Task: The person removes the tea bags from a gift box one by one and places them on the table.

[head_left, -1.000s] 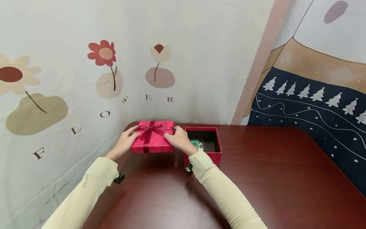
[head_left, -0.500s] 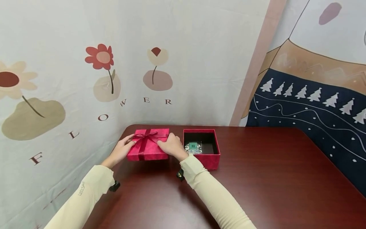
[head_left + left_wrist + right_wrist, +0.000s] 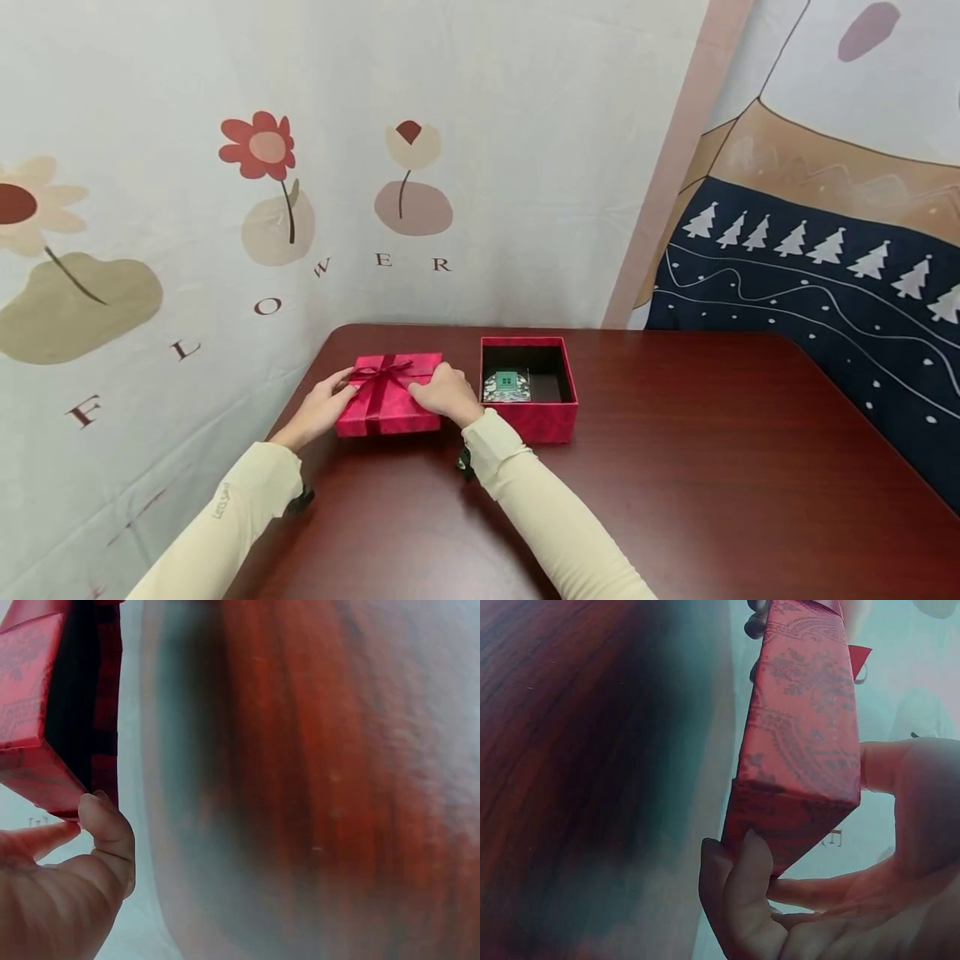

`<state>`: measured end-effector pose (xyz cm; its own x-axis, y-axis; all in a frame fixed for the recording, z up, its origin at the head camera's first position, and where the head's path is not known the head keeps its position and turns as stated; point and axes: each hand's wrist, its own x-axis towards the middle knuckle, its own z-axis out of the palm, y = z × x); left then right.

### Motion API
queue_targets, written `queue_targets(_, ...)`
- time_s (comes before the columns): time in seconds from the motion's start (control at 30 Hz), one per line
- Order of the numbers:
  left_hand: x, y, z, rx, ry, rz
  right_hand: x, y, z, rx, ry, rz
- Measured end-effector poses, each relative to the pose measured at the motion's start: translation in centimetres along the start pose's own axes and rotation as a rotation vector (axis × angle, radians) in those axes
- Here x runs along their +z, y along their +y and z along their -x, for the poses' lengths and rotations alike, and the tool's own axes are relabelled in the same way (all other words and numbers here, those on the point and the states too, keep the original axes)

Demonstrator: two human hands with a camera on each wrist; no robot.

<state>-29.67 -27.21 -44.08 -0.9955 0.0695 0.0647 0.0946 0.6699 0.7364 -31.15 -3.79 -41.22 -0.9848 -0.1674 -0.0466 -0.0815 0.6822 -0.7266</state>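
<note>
Both hands hold a red gift-box lid (image 3: 401,408) tied with a dark red ribbon bow, low over the table's left part. My left hand (image 3: 318,412) grips its left side, thumb on top. At the right side my right hand (image 3: 450,393) pinches it, thumb on top and fingers curled at the side wall. The left wrist view shows the dark underside of the lid (image 3: 26,690); patterned red paper covers the lid (image 3: 806,712) in the right wrist view. Just right of the right hand stands the red box base (image 3: 536,423), uncovered and dark inside.
A small packet (image 3: 507,390) with a green label and a mottled pattern lies inside the box base. The brown wooden table (image 3: 697,467) extends to the right. Behind it hangs a pale curtain (image 3: 525,167) printed with flowers; a dark blue tree-printed cloth (image 3: 810,283) borders the right.
Both hands have carried the lid down and slightly left, closer to the table and away from the box base. The packet inside the base now shows more fully.
</note>
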Motion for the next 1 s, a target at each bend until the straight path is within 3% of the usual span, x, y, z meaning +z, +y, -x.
queue_targets(0.3,1.3,-1.4,0.2,-0.014,0.022,-0.065,1.4,0.6,-0.1,0.031,-0.019,0.035)
queue_targets(1.0,2.3,-1.4,0.0,-0.042,-0.013,-0.132,2.5,1.7,-0.2,0.039,0.029,0.046)
